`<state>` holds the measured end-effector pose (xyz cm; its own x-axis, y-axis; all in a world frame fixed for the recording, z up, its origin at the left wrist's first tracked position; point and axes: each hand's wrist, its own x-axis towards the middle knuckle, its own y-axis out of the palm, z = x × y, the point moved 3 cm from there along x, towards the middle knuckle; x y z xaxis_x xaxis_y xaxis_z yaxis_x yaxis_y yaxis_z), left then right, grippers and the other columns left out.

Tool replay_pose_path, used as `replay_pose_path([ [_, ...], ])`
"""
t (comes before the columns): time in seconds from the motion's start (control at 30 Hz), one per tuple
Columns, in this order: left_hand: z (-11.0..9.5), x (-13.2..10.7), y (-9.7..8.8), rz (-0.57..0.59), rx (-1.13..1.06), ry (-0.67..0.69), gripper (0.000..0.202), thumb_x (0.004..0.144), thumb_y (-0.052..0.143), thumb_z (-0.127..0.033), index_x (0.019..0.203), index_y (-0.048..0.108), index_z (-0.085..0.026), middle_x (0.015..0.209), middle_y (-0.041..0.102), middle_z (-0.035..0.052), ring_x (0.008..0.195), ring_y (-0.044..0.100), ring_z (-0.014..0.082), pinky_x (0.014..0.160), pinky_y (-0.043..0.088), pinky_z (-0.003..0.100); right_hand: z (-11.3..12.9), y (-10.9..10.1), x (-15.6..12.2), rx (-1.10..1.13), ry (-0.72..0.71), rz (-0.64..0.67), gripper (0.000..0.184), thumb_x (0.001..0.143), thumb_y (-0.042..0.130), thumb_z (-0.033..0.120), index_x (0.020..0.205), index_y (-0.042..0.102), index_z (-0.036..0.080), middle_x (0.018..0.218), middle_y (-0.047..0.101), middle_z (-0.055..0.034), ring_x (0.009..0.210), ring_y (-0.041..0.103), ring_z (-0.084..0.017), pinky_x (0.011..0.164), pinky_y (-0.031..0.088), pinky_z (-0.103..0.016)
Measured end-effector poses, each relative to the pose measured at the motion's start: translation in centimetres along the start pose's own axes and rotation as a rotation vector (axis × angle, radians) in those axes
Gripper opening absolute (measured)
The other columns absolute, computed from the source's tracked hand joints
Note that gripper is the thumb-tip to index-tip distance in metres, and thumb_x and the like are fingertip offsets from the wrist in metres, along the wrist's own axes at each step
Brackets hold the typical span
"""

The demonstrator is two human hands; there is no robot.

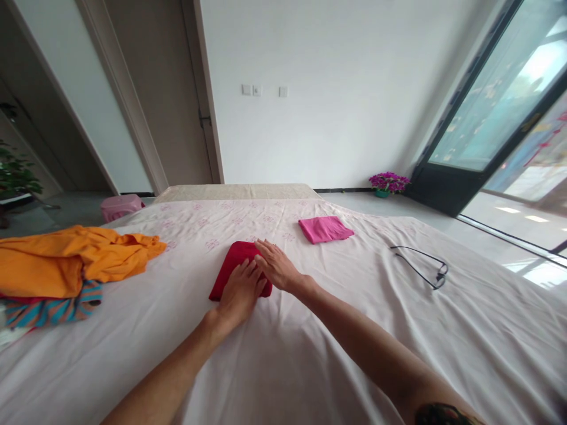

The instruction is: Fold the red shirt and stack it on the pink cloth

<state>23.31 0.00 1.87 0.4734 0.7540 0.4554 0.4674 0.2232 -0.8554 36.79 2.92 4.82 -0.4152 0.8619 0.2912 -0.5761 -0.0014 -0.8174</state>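
A folded red cloth (229, 263) lies on the pale, flower-printed sheet (248, 378) in front of me. My left hand (241, 290) rests flat on its near part, fingers stretched out. Over the cloth's right side lies my right hand (275, 265), its fingers extended and close to the left fingertips. Parts of the red cloth are hidden under both hands. Beyond them to the right is a folded pink cloth (325, 229), which neither hand touches.
On the left sits a pile with an orange garment (75, 260) over a blue-and-orange striped cloth (57, 307). Black-framed glasses (438, 276) lie on the right. A pink stool (121, 206) and a pot of purple flowers (388, 183) stand on the floor beyond.
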Motion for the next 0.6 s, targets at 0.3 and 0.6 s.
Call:
replay_pose_path([
  [0.3,-1.4,-2.2,1.7,0.06,0.173,-0.044,0.047,0.095,0.05,-0.032,0.142,0.05,-0.026,0.149,0.048,0.0133,0.143,0.037,0.0303,0.118,0.024,0.056,-3.0,3.4,4.1,-0.043,-0.023,0.356,0.051,0.106,0.029,0.041,0.154,0.033,0.024,0.163,0.021,-0.0046,0.152,0.01,-0.025,0.122,0.005,-0.05],
  [0.6,-1.9,-2.6,1.1,0.282,0.054,-0.053,0.055,0.092,0.055,-0.043,0.145,0.044,-0.041,0.162,0.03,0.0084,0.15,0.02,0.0357,0.118,0.015,0.065,-5.5,3.9,4.5,-0.232,-0.052,0.277,0.054,0.105,0.029,0.044,0.156,0.027,0.029,0.163,0.02,-0.0022,0.152,0.007,-0.023,0.121,0.002,-0.047],
])
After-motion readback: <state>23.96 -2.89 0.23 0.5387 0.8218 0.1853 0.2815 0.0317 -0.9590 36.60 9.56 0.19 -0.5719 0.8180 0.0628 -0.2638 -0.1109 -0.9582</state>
